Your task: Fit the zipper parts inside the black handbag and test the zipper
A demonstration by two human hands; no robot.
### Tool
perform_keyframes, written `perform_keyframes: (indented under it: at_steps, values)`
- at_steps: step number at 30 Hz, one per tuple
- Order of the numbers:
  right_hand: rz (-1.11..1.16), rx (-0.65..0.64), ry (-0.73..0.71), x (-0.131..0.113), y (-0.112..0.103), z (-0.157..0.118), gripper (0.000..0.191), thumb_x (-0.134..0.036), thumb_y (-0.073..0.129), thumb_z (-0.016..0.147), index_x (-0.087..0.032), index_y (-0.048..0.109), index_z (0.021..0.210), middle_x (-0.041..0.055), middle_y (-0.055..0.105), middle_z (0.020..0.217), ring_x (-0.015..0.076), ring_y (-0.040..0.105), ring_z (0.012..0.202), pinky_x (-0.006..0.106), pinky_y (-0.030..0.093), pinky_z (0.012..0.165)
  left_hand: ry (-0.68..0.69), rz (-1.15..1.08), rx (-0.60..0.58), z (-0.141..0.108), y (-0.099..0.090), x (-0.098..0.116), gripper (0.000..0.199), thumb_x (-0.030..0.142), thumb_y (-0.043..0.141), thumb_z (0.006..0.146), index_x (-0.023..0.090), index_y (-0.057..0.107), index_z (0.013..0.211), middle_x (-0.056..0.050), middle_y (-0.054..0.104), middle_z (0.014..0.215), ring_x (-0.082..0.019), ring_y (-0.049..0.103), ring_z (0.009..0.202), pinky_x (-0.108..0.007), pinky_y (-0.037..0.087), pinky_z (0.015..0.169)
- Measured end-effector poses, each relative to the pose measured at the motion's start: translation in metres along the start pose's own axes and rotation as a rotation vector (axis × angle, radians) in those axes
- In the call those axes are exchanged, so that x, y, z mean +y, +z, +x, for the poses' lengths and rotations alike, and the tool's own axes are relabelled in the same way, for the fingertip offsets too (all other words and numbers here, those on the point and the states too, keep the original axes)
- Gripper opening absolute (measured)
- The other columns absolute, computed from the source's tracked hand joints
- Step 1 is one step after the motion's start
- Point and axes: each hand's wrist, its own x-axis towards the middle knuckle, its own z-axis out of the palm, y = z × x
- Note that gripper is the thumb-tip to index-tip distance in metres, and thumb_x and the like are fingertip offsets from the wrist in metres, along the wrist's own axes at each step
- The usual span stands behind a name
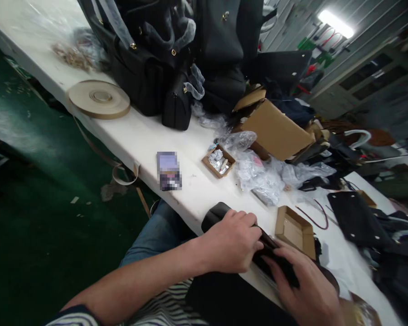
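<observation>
Because the black leather-like piece [216, 215] is gripped off-centre at the near edge of the white table [146, 140], a crease or slip could be caused by uneven pull.
Detail: piece located right of scene centre, partly over the edge. Left hand [236, 240] clamped on its upper side; right hand [309, 290] close beside, thumb and fingers pinched round the dark edge. Fingertip contact partly hidden. Layers could be misaligned if one grip is loosened; cardboard tray [279, 222], just beyond the right hand, could be knocked by a wide swing.
</observation>
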Motion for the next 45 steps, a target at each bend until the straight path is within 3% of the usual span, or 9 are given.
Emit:
perform_keyframes:
  at_steps: [5,10,17,22,25,29,34,37,45]
  values:
    - [-0.131,0.093,-0.014,-0.009,-0.007,-0.010,0.031,-0.025,0.083,0.100,-0.031,0.076,0.130,0.0080,0.080,0.134,0.0340,0.080,0.112,0.054,0.062,0.102,-0.049,-0.058,-0.002,0.005,0.001,0.002,0.014,0.027,0.060,0.109,0.016,0.065,0.103,-0.012,0.066,0.118,-0.026,0.064,0.112,-0.044,0.052,0.101]
    - [0.005,0.025,0.022,-0.007,0.001,0.000,0.039,-0.032,0.071,0.108,-0.021,0.068,0.146,0.0120,0.079,0.129,0.0326,0.078,0.110,0.051,0.062,0.098,-0.046,-0.072,-0.010,0.009,-0.001,0.001,0.013,0.027,0.064,0.108,0.016,0.065,0.100,-0.011,0.066,0.119,-0.025,0.064,0.112,-0.043,0.053,0.103]
    - [0.147,-0.061,-0.003,0.007,0.006,0.010,0.015,-0.024,0.065,0.111,-0.025,0.072,0.123,0.0064,0.079,0.103,0.0282,0.073,0.094,0.045,0.060,0.085,0.013,-0.220,-0.014,0.008,-0.008,-0.001,0.016,0.030,0.071,0.107,0.015,0.074,0.109,-0.011,0.071,0.124,-0.024,0.068,0.117,-0.041,0.053,0.107]
    - [0.122,0.052,0.049,0.012,0.002,0.003,0.014,-0.029,0.064,0.111,-0.025,0.072,0.122,0.0061,0.083,0.111,0.0273,0.081,0.095,0.041,0.063,0.084,0.072,-0.342,-0.001,-0.011,-0.016,-0.004,0.071,0.052,0.085,0.097,0.024,0.059,0.157,-0.018,0.060,0.158,-0.034,0.057,0.148,-0.053,0.043,0.128]
    - [0.184,0.039,0.127,0.012,0.001,-0.001,0.014,-0.033,0.062,0.112,-0.027,0.073,0.119,0.0041,0.083,0.106,0.0253,0.083,0.089,0.037,0.066,0.079,0.067,-0.400,0.087,-0.026,-0.008,-0.006,0.090,0.056,0.085,0.095,0.028,0.044,0.169,-0.018,0.054,0.166,-0.035,0.051,0.155,-0.057,0.040,0.131]
    - [0.232,0.046,0.154,0.009,0.000,-0.001,0.014,-0.034,0.065,0.111,-0.027,0.074,0.120,0.0046,0.085,0.107,0.0252,0.084,0.090,0.033,0.068,0.077,-0.117,-0.386,0.240,-0.034,0.010,-0.001,0.075,0.049,0.072,0.105,0.022,0.042,0.168,-0.017,0.057,0.163,-0.032,0.052,0.152,-0.058,0.040,0.132]
    - [0.381,-0.036,0.224,-0.002,-0.006,0.008,0.013,-0.032,0.067,0.110,-0.027,0.078,0.116,0.0031,0.085,0.103,0.0228,0.083,0.087,0.031,0.066,0.077,-0.334,-0.420,0.222,-0.022,0.015,0.016,0.045,0.047,0.052,0.114,0.019,0.056,0.150,-0.016,0.066,0.146,-0.029,0.059,0.139,-0.056,0.045,0.127]
    - [0.463,-0.098,0.311,-0.006,-0.009,0.013,0.015,-0.034,0.067,0.110,-0.026,0.079,0.112,0.0028,0.084,0.100,0.0219,0.081,0.085,0.031,0.063,0.077,-0.432,-0.426,0.241,-0.018,0.015,0.026,0.044,0.049,0.048,0.116,0.019,0.056,0.147,-0.016,0.065,0.144,-0.030,0.059,0.140,-0.055,0.046,0.127]
    - [0.544,-0.159,0.513,0.009,-0.013,0.011,0.030,-0.050,0.067,0.109,-0.026,0.083,0.107,0.0045,0.085,0.104,0.0256,0.079,0.091,0.034,0.060,0.083,-0.401,-0.119,0.179,-0.056,0.015,0.046,0.103,0.049,0.082,0.097,0.022,0.017,0.173,-0.022,0.038,0.175,-0.041,0.039,0.164,-0.066,0.039,0.136]
